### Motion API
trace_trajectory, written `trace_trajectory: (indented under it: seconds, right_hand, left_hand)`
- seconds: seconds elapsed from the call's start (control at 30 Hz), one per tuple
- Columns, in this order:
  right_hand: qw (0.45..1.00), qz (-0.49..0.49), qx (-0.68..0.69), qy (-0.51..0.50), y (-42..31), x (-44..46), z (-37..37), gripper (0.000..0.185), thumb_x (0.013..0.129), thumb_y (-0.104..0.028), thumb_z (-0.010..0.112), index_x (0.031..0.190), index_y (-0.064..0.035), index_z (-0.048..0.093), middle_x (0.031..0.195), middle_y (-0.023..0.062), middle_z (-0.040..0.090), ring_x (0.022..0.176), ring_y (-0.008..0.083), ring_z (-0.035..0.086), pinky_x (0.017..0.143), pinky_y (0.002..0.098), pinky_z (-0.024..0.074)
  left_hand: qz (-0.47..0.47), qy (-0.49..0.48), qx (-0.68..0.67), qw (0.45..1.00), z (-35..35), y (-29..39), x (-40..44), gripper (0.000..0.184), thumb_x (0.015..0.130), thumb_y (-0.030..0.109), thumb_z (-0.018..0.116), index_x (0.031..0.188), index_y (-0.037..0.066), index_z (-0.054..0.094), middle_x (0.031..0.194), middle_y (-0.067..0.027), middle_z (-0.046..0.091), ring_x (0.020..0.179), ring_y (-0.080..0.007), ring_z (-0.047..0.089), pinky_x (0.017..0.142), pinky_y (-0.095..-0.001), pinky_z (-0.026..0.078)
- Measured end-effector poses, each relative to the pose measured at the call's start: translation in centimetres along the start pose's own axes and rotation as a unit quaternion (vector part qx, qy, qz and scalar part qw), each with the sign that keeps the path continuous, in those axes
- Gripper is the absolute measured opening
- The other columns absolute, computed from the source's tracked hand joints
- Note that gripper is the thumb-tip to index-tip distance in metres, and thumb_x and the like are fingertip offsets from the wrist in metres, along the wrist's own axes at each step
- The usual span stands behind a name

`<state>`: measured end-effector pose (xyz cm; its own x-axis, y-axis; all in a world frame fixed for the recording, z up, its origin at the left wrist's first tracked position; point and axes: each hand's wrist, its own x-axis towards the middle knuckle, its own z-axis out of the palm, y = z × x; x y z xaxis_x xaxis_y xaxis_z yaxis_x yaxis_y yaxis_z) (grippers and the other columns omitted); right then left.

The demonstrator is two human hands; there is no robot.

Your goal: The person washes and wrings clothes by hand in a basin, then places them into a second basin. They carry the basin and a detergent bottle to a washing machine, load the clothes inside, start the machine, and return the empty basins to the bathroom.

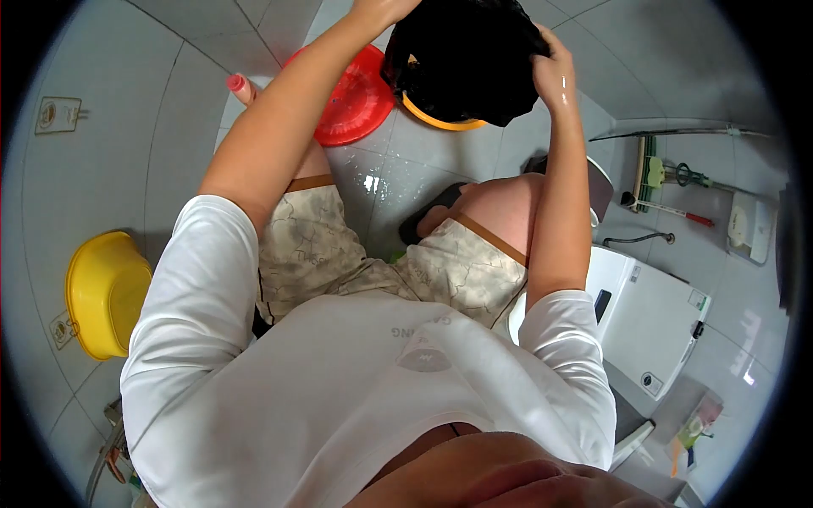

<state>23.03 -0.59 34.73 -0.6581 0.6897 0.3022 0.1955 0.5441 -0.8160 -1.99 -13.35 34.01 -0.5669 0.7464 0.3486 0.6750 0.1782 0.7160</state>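
A black cloth, perhaps a garment, hangs spread out between my hands at the top of the head view. My right hand, wet on its back, grips the cloth's right edge with the fingers curled around it. At the cloth's upper left is my left hand, closed against it and partly cut off by the frame's top edge. Below the cloth, an orange-yellow basin shows only part of its rim. A red basin sits on the floor to the left, partly behind my left forearm.
Water drops lie on the grey tiled floor. A pink bottle stands near the red basin. The yellow basin is by the left wall. To the right are a white appliance, a hose and brushes on the wall.
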Motion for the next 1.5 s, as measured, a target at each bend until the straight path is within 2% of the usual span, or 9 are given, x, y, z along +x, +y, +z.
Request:
trace_trajectory:
  seconds: [0.27, 0.4, 0.5, 0.63, 0.7, 1.1, 1.2, 1.43, 1.5]
  right_hand:
    - [0.981, 0.002, 0.016, -0.194, -1.4, -1.6, 6.8, 0.081, 0.076, -0.041, 0.088, 0.135, 0.0036, 0.054, 0.131, 0.0126, 0.061, 0.12, 0.0229, 0.056, 0.107, 0.0335, 0.0421]
    - [0.979, 0.136, 0.153, 0.0, 0.4, -0.4, 10.1, 0.062, 0.093, -0.035, 0.07, 0.139, 0.0004, 0.047, 0.135, 0.0122, 0.053, 0.123, 0.0214, 0.052, 0.104, 0.0333, 0.0427]
    - [0.877, 0.142, 0.441, 0.13, -0.8, 0.8, 9.6, 0.027, 0.099, -0.034, 0.059, 0.105, -0.0086, 0.063, 0.093, 0.0071, 0.063, 0.09, 0.0206, 0.06, 0.091, 0.0352, 0.0475]
    - [0.793, 0.179, 0.571, 0.114, -4.3, 1.6, 5.6, 0.054, 0.1, -0.056, 0.052, 0.064, -0.0201, 0.033, 0.051, -0.002, 0.03, 0.046, 0.0147, 0.032, 0.056, 0.0283, 0.0381]
    - [0.786, 0.157, 0.591, 0.096, -4.5, 2.0, 4.1, 0.054, 0.1, -0.056, 0.052, 0.063, -0.0213, 0.033, 0.047, -0.0026, 0.025, 0.04, 0.0136, 0.024, 0.048, 0.0282, 0.0321]
    - [0.716, 0.079, 0.687, 0.099, -3.7, 1.8, -0.9, 0.053, 0.102, -0.046, 0.054, 0.06, -0.021, 0.032, 0.045, -0.0059, 0.017, 0.039, 0.0102, 0.016, 0.047, 0.0259, 0.031]
    - [0.683, -0.045, 0.714, -0.151, 4.2, 2.6, -4.2, 0.035, 0.1, -0.04, 0.053, 0.077, -0.0144, 0.053, 0.061, 0.0024, 0.044, 0.06, 0.0178, 0.044, 0.078, 0.0338, 0.045]
    - [0.798, 0.046, 0.595, 0.084, 4.8, 1.3, -5.4, 0.045, 0.105, -0.048, 0.045, 0.08, -0.0103, 0.052, 0.065, 0.007, 0.049, 0.071, 0.0242, 0.053, 0.091, 0.0434, 0.0483]
    - [0.83, 0.088, 0.533, 0.137, 5.9, 1.4, -5.1, 0.047, 0.106, -0.049, 0.043, 0.093, -0.0069, 0.059, 0.087, 0.0133, 0.066, 0.092, 0.0299, 0.062, 0.103, 0.0474, 0.0456]
  left_hand:
    - [-0.073, -0.155, -0.688, 0.705, 4.3, 3.8, -0.4, 0.015, 0.093, 0.006, 0.055, 0.108, 0.006, 0.058, 0.092, -0.007, 0.063, 0.085, -0.0179, 0.064, 0.076, -0.0327, 0.055]
    - [-0.041, -0.289, -0.681, 0.672, 2.8, 7.3, -2.5, 0.034, 0.093, 0.005, 0.064, 0.124, 0.004, 0.051, 0.111, -0.0112, 0.061, 0.1, -0.0214, 0.065, 0.09, -0.0381, 0.056]
    - [0.11, -0.226, -0.361, 0.898, -0.4, 6.6, -1.6, 0.044, 0.088, 0.004, 0.067, 0.131, 0.008, 0.058, 0.114, -0.0102, 0.06, 0.102, -0.02, 0.064, 0.09, -0.0356, 0.054]
    - [0.188, -0.099, -0.108, 0.971, 1.7, -0.1, -2.0, 0.046, 0.08, 0.006, 0.068, 0.126, 0.01, 0.065, 0.115, -0.0086, 0.063, 0.101, -0.0175, 0.062, 0.087, -0.0334, 0.053]
    - [0.194, -0.272, 0.077, 0.939, 5.3, -5.0, -3.3, 0.097, 0.07, 0.011, 0.09, 0.15, 0.006, 0.036, 0.145, -0.0162, 0.049, 0.134, -0.0325, 0.048, 0.114, -0.0392, 0.04]
    - [0.082, -0.377, -0.142, 0.912, 10.5, -2.3, -7.8, 0.069, 0.072, 0.023, 0.084, 0.131, 0.0, 0.056, 0.117, -0.0186, 0.068, 0.11, -0.0278, 0.065, 0.1, -0.0363, 0.05]
    - [0.048, -0.427, -0.041, 0.902, 9.5, -3.4, -6.0, 0.053, 0.074, 0.026, 0.077, 0.118, -0.002, 0.065, 0.102, -0.0198, 0.071, 0.096, -0.0285, 0.068, 0.091, -0.0362, 0.053]
    - [0.012, -0.405, -0.111, 0.908, 3.6, -2.7, -2.6, 0.042, 0.073, 0.026, 0.071, 0.103, -0.003, 0.07, 0.081, -0.0126, 0.07, 0.071, -0.0195, 0.066, 0.07, -0.0334, 0.054]
    - [-0.029, -0.437, -0.204, 0.875, 2.3, -2.8, -1.6, 0.052, 0.075, 0.01, 0.066, 0.127, 0.007, 0.065, 0.115, -0.0083, 0.066, 0.102, -0.0156, 0.06, 0.087, -0.0335, 0.051]
